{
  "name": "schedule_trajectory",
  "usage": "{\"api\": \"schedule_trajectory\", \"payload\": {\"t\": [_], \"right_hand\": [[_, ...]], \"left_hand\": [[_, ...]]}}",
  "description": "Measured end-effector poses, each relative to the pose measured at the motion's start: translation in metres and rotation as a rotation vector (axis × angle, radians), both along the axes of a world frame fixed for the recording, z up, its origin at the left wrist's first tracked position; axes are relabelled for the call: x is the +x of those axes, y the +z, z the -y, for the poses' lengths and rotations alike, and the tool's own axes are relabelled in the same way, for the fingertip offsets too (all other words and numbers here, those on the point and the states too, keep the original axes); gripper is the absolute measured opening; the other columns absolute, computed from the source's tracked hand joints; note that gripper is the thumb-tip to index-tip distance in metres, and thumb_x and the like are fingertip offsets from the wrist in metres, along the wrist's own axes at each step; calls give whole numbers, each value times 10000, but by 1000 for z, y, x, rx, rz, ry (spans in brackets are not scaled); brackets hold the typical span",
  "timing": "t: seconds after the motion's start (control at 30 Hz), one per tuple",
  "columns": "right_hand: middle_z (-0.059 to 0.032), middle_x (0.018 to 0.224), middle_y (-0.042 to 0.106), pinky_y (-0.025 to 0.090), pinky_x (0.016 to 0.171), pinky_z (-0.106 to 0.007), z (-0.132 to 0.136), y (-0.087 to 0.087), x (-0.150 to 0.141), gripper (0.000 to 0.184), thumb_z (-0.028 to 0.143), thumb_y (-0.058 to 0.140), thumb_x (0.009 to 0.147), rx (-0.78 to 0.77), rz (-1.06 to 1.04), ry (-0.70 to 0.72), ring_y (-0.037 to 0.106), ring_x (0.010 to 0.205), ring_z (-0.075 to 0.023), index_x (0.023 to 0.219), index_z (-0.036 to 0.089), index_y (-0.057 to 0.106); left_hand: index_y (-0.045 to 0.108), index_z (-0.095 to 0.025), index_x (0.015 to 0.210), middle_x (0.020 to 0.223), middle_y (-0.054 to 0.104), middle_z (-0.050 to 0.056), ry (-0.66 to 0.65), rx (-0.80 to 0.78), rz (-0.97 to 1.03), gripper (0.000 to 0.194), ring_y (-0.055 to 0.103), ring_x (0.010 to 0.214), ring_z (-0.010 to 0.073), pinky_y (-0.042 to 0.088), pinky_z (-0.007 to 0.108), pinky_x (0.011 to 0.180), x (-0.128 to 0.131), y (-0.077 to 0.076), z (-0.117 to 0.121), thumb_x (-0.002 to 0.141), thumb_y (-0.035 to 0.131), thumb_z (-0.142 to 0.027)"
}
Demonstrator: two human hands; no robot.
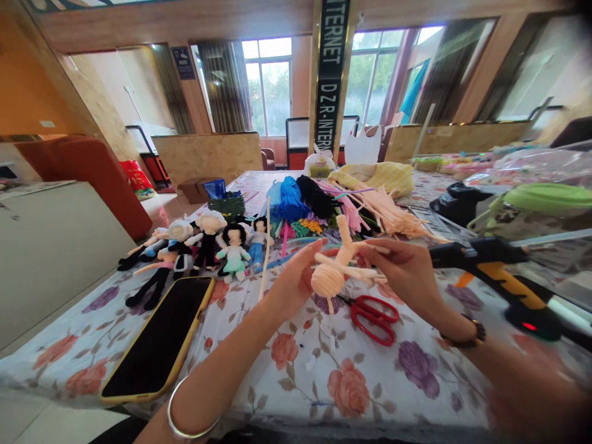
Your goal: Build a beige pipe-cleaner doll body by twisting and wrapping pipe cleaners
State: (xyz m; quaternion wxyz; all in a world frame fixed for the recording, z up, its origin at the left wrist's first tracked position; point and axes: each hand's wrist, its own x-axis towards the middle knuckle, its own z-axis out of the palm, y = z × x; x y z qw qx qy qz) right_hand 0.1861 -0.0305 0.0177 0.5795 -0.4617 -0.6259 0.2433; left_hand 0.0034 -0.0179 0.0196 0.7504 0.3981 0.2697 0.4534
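Observation:
Between my two hands is a peach doll body [329, 277] wound from fuzzy pipe cleaners, its round head low and its limbs sticking out. My left hand [296, 271] grips it from the left side, fingers partly behind it. At the right, my right hand [403, 266] pinches one of its pipe-cleaner limbs [358, 270] between thumb and fingers. Just below the doll body, red-handled scissors [375, 317] lie on the flowered tablecloth [319, 351], their blades partly hidden beneath it.
Several finished dolls [234, 250] lie at the left behind a phone in a yellow case [160, 339]. Bundles of coloured pipe cleaners [291, 200] are heaped at the back. A black and yellow glue gun [499, 271] stands at right, near a green-lidded container [546, 203].

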Motion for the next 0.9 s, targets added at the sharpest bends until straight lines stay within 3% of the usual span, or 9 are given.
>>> {"api": "schedule_trajectory", "payload": {"t": [0.17,0.27,0.37,0.43,0.53,0.7,0.8,0.9], "right_hand": [[0,652,690,545,576,-321,2,-10,3,159,377,671,743,88,-61,-125,649,613,-190,820,244,710],[-11,681,700,544,599,-321,0,-17,4,173,364,656,760,112,-61,-128,654,625,-187,844,223,712],[-24,693,704,532,581,-305,1,-21,5,176,342,637,779,139,9,-127,654,620,-182,854,202,711],[-34,693,704,522,559,-294,3,-22,4,151,312,629,787,199,94,-145,648,607,-177,833,193,709],[-48,709,711,523,556,-287,8,-23,2,95,231,625,790,406,231,-188,653,606,-173,827,200,706],[-40,842,736,544,597,-252,13,-30,3,232,93,576,804,715,506,-135,688,688,-157,948,252,664],[-39,867,737,539,619,-235,14,-35,2,224,87,569,809,811,655,-150,690,699,-146,951,246,641],[-42,827,736,516,601,-217,14,-37,-1,158,94,560,815,788,696,-205,684,675,-138,881,221,628]], "left_hand": [[613,-139,977,937,664,78,-44,-4,82,310,649,781,179,542,309,696,-1,-1,-1,738,661,-331],[607,-141,984,905,675,55,52,31,41,331,650,768,148,531,259,731,0,-1,-2,668,702,-164],[630,-129,924,860,678,32,179,105,13,293,637,741,105,510,189,732,1,1,-5,641,704,-102],[640,-122,883,844,676,25,242,136,26,254,626,726,90,502,164,704,1,2,-7,639,707,-103],[646,-120,876,847,679,27,268,121,79,243,620,716,82,498,158,695,-1,1,-11,645,721,-126],[670,-120,879,806,680,21,253,107,130,280,607,678,75,497,153,694,-5,-4,-17,646,763,-244],[686,-125,846,779,680,12,287,127,144,260,601,674,69,494,143,711,-3,-4,-18,642,771,-262],[692,-129,827,816,689,31,261,138,145,252,619,741,96,502,166,732,0,-3,-16,665,752,-313]]}}
